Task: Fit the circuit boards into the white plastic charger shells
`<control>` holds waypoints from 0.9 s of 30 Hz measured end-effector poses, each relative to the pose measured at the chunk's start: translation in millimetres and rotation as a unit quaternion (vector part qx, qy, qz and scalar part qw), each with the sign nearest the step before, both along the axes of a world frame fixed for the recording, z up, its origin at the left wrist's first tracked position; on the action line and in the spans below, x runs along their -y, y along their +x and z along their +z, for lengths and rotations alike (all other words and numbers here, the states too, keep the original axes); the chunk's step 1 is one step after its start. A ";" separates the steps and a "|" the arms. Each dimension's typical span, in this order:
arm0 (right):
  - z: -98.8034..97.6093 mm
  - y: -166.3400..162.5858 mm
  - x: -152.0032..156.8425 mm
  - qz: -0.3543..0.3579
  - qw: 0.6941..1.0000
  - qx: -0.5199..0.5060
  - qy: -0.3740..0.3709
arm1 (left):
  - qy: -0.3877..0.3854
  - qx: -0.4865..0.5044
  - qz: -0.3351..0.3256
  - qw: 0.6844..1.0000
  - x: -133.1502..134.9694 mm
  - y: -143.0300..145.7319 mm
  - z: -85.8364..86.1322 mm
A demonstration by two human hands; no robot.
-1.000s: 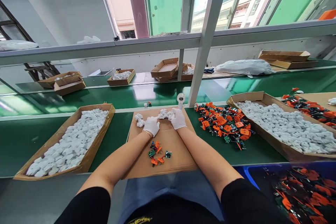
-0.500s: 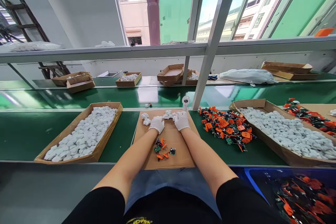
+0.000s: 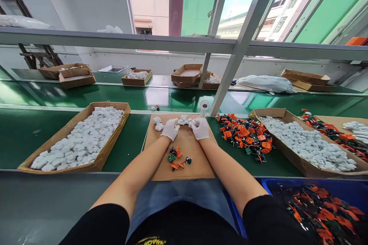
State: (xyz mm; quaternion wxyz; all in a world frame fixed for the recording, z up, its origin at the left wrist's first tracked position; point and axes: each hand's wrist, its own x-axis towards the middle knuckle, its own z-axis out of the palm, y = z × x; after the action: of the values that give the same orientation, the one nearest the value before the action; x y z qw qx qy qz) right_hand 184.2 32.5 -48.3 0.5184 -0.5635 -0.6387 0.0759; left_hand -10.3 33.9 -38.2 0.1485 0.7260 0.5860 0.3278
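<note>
Both of my hands wear white gloves and rest at the far end of a cardboard sheet on the green bench. My left hand is curled, its fingertips against a small heap of white plastic parts. My right hand is also closed, at the right side of that heap, apparently on a white part. A smaller clump of white parts lies left of my left hand. A few green circuit boards with orange pieces lie between my forearms.
A cardboard tray of white parts sits at the left and another at the right. A heap of orange-and-green boards lies between. A blue bin of boards is at lower right. A slanted metal post rises behind a small clear fan.
My hands stay at the white heap and shift only slightly. Most of the difference comes from my head moving, which changes the view of the bench.
</note>
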 end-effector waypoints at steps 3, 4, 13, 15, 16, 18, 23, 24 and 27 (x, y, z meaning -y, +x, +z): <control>-1.2 -2.0 4.8 0.024 1.000 0.000 -0.009 | 0.001 0.060 0.006 0.998 -0.4 -6.6 -4.4; -2.1 -3.1 6.3 0.032 0.999 -0.002 -0.012 | 0.000 0.077 0.007 0.997 -0.7 -8.5 -5.3; -2.4 -14.4 24.8 0.091 0.996 0.012 -0.008 | -0.048 0.169 -0.094 0.980 8.5 -4.1 3.1; -0.2 -18.1 27.4 0.119 0.992 0.031 -0.010 | -0.070 0.173 -0.130 0.974 12.4 1.1 4.0; 0.7 -19.7 28.0 0.129 0.991 0.038 -0.011 | -0.082 0.175 -0.143 0.971 13.9 3.2 3.7; 1.9 -21.8 27.9 0.143 0.988 0.048 -0.013 | -0.102 0.179 -0.158 0.966 15.4 5.6 2.0; 2.1 -21.9 27.9 0.161 0.986 0.046 -0.020 | -0.144 0.201 -0.177 0.953 13.4 1.4 0.6; 2.3 -21.8 28.6 0.164 0.985 0.044 -0.020 | -0.150 0.207 -0.181 0.950 12.8 0.0 1.5; 4.4 -21.4 30.8 0.168 0.985 0.039 -0.013 | -0.160 0.227 -0.186 0.943 11.5 -3.7 5.2</control>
State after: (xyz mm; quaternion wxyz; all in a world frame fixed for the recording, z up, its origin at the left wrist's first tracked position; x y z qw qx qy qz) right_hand 162.9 1.7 -43.9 0.4658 -0.4573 -0.7429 0.1486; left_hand -14.0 22.4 -33.0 0.4498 0.6951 0.4363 0.3524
